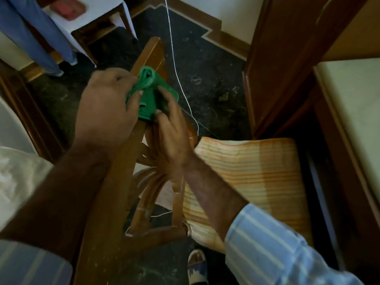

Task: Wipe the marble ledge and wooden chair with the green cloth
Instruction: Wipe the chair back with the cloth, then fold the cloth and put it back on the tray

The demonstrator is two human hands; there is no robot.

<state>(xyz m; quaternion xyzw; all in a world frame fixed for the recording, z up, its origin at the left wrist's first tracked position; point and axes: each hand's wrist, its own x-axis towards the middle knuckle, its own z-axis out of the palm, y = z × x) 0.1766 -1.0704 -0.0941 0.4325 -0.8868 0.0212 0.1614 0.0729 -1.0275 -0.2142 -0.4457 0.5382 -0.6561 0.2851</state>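
Note:
The green cloth (148, 95) is bunched up over the top rail of the wooden chair (115, 194), near the middle of the head view. My left hand (107, 103) grips its left part. My right hand (170, 136) pinches its right edge with thumb and fingers. The chair's curved back slats lie under my right wrist, and its striped orange cushion (250, 173) spreads out to the right. A pale marble ledge (353, 112) runs along the right edge, apart from both hands.
A thin white cord (174, 58) hangs down past the chair to the dark stone floor (213, 85). A dark wooden door or cabinet (287, 58) stands at the right. A small table with a white top (96, 15) and blue trouser legs (39, 38) are at the upper left.

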